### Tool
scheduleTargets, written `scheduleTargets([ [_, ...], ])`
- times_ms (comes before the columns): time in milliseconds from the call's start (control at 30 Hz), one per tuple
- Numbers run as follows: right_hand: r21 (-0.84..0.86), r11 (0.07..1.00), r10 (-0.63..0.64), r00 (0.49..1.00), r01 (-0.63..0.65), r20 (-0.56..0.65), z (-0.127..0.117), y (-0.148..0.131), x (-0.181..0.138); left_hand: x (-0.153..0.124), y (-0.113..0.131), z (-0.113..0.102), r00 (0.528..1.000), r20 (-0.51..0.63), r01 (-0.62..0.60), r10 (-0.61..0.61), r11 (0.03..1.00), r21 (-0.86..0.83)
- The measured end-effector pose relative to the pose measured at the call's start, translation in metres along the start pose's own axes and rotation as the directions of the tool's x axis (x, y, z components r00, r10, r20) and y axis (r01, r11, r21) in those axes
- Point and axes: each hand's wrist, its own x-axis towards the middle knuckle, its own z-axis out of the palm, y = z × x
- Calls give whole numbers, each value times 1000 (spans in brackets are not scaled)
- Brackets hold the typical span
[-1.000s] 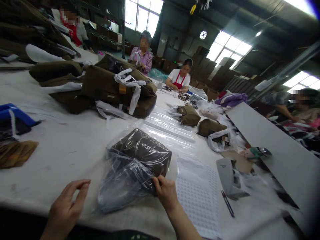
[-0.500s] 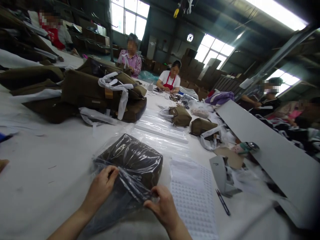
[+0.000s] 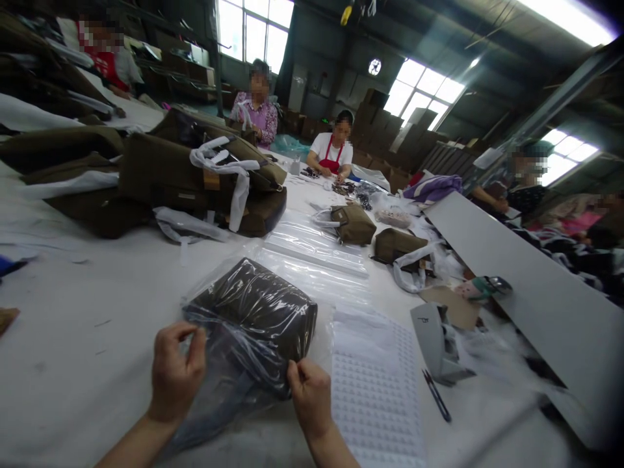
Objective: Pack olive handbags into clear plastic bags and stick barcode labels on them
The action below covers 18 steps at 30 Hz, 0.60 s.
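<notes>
A dark brown bag (image 3: pixel 253 305) lies on the white table (image 3: pixel 88 312) inside a clear plastic bag (image 3: pixel 229 383). My left hand (image 3: pixel 175 374) pinches the plastic's loose edge at the near left, thumb and fingers closed on the film. My right hand (image 3: pixel 308 393) pinches the plastic at the near right corner of the brown bag. The open end of the plastic trails toward me between both hands.
A sheet of small white stickers (image 3: pixel 377 390) lies right of my hands, with a pen (image 3: pixel 436 395) and a grey card (image 3: pixel 429 338) beyond. Brown bags (image 3: pixel 195 175) are piled at the back left. Flat clear plastic bags (image 3: pixel 316 250) lie ahead. Several people sit around the table.
My left hand came from the table edge onto the plastic and now pinches its left edge. My right hand kept its hold. The plastic has been drawn tighter over the brown bag.
</notes>
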Motion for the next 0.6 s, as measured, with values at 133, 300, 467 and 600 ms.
scheduleTargets([
  [133, 11, 1000, 1, 1000, -1, -9, -1, 0, -3, -30, 7, -5, 874, 304, -391, 380, 920, -28],
  [300, 216, 973, 69, 996, -78, 47, -8, 1, -1, -52, -16, 29, 865, 400, -373, 303, 921, 109],
  [467, 514, 846, 150, 988, -144, 29, -29, 24, -5, -55, -31, 36, 864, 431, -320, 260, 945, 72],
  [600, 495, 853, 266, 954, -164, -141, -91, 98, -14, -55, -39, 41, 877, 428, -255, 218, 966, 31],
])
